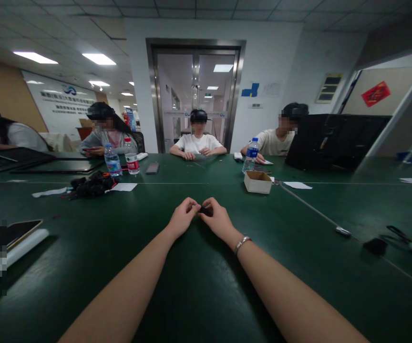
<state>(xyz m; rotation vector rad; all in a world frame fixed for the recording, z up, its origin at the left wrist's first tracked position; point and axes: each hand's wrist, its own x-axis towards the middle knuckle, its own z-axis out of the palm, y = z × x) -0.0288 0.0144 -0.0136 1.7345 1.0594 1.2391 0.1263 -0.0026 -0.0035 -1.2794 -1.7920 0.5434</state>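
Note:
A small black object [204,209] sits between my two hands, just above or on the green table [206,286]; its kind is too small to make out. The curled fingers and thumb of my right hand [218,220] close around it from the right. From the left, the thumb and fingertips of my left hand [183,218] are pinched at its near end. The fingers partly cover the object. On my right wrist is a silver bracelet [242,245].
Beyond my hands stand a small open box [258,182] and a water bottle [251,156]. A bundle of black straps or cables [93,185] lies left, near two bottles. A phone [16,233] rests at the left edge. Several people sit around the table.

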